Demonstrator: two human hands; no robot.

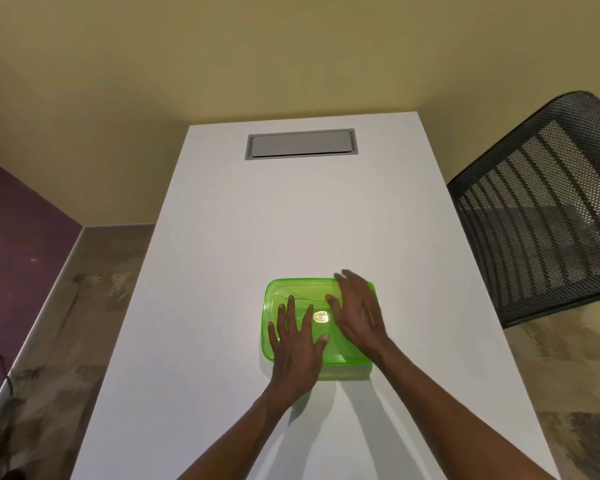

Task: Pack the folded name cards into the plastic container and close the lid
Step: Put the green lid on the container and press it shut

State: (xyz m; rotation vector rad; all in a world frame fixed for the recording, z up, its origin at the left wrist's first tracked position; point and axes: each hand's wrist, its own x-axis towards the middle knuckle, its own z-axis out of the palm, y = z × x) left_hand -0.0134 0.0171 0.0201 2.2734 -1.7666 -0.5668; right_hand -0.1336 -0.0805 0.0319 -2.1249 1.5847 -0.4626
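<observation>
A green see-through plastic container (303, 289) sits on the white table (222, 258), its lid lying on top with a small round sticker (321, 317) at the middle. My left hand (297, 344) lies flat on the lid's near left part, fingers spread. My right hand (359, 315) lies flat over the lid's right side, fingers reaching the far edge. Neither hand grips anything. Pale shapes show faintly through the lid; I cannot make out name cards.
A grey cable hatch (300, 144) is set into the table's far end. A black mesh chair back (541, 216) stands close to the table's right edge. A purple wall and patterned floor lie to the left.
</observation>
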